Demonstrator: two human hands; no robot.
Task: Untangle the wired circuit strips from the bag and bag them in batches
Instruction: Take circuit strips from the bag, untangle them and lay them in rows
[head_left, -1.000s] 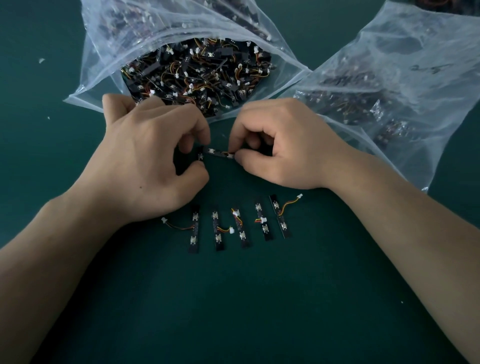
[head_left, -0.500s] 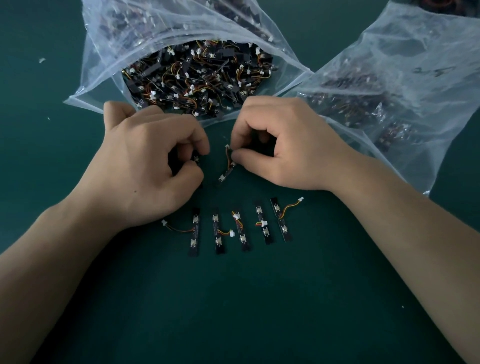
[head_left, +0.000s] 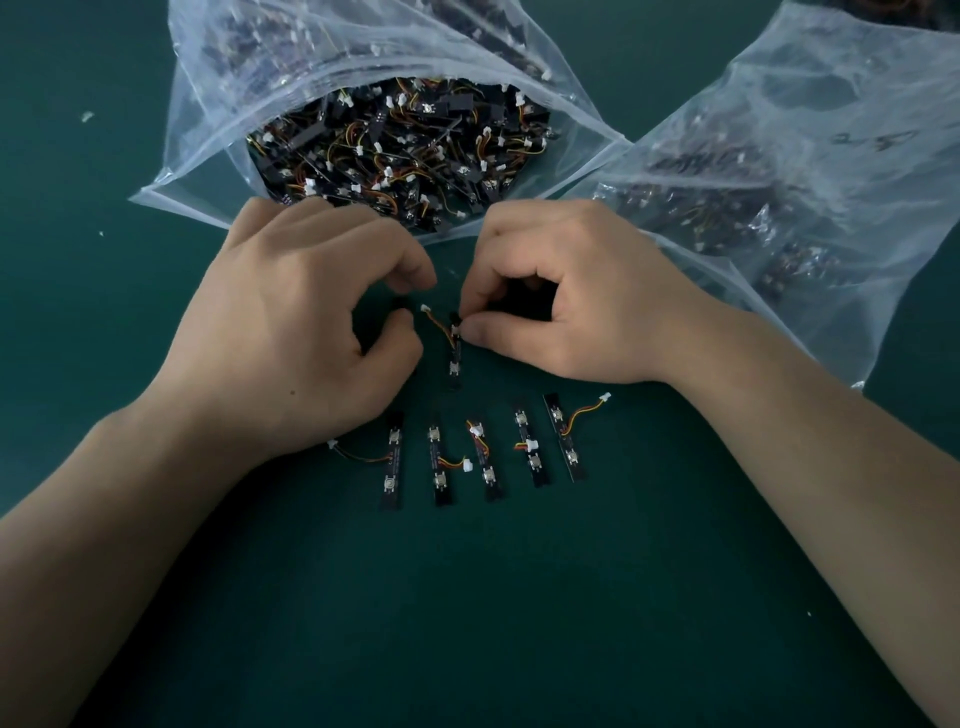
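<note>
An open clear bag (head_left: 208, 156) at the top centre holds a tangled heap of black circuit strips (head_left: 395, 150) with orange wires and white connectors. Just below its mouth, my right hand (head_left: 566, 301) pinches the top end of one strip (head_left: 455, 358), which points down at the mat; its wire curls up-left to a white connector (head_left: 425, 309). My left hand (head_left: 291, 332) is curled beside it, thumb and forefinger around a small dark piece (head_left: 400, 302) that is mostly hidden. Several separated strips (head_left: 485, 452) lie side by side in a row below both hands.
A second clear bag (head_left: 810, 171) with strips inside lies at the right, partly under my right wrist. Everything rests on a dark green mat (head_left: 467, 613). Small white specks (head_left: 85, 116) lie at the far left.
The strip stretched between both hands has come free of the left hand. It has swung down to hang from my right fingers, and its wire and connector now show between the hands.
</note>
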